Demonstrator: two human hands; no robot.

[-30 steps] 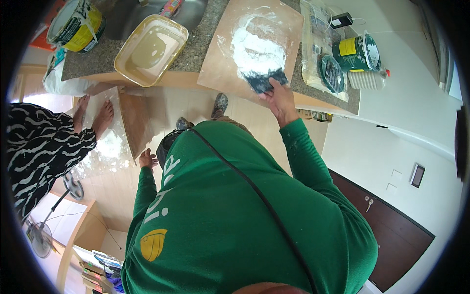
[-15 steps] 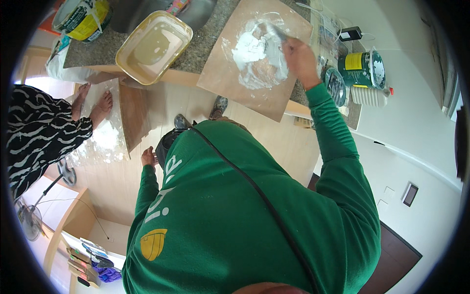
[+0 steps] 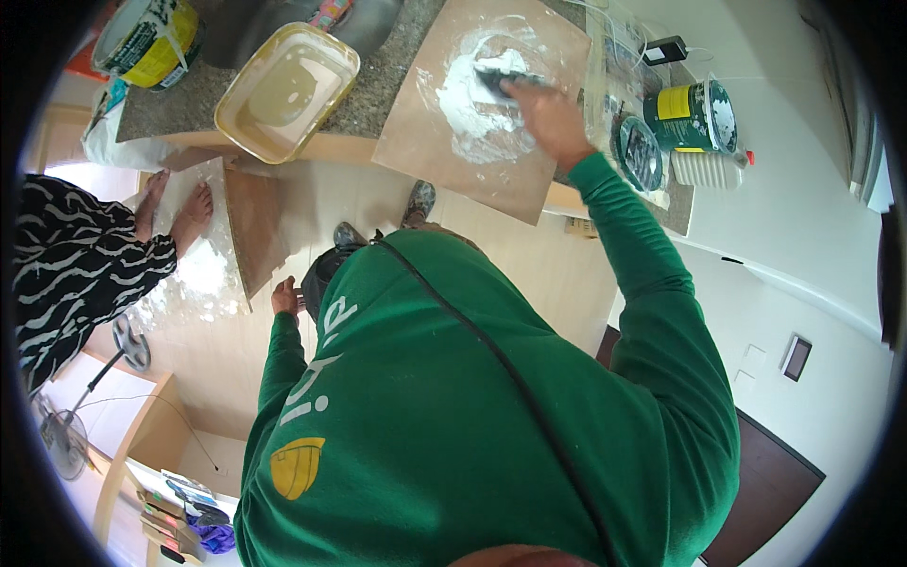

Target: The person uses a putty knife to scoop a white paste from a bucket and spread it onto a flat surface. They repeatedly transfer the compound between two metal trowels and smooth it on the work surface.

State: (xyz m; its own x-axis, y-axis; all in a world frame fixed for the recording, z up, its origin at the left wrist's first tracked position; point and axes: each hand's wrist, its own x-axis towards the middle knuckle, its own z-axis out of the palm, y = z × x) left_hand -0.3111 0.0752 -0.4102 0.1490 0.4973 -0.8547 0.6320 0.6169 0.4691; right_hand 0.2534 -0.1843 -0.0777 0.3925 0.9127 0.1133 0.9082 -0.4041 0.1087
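Note:
My right hand [image 3: 551, 115] is closed round a putty knife [image 3: 505, 85], whose dark, wide blade lies in white paste [image 3: 463, 99]. The paste is spread in a rough ring of smears on a tan board [image 3: 416, 146], which sits tilted on the counter and overhangs its front edge. My left hand [image 3: 285, 297] hangs low beside my hip, its fingers loosely apart and holding nothing that I can see. Left of the board stands a yellowish rectangular tub [image 3: 283, 99] with some liquid in it.
Green and yellow buckets stand at the far left [image 3: 156, 47] and right [image 3: 682, 118], with an open round container [image 3: 638, 154] and a whitish jug [image 3: 707, 170] near the right one. A sink [image 3: 265, 21] lies behind the tub. Another person's bare feet [image 3: 194, 213] stand on a white-spattered board.
My right hand has drawn the putty knife left and a little nearer across the paste, and its blade now lies flatter. My left hand stays by my hip.

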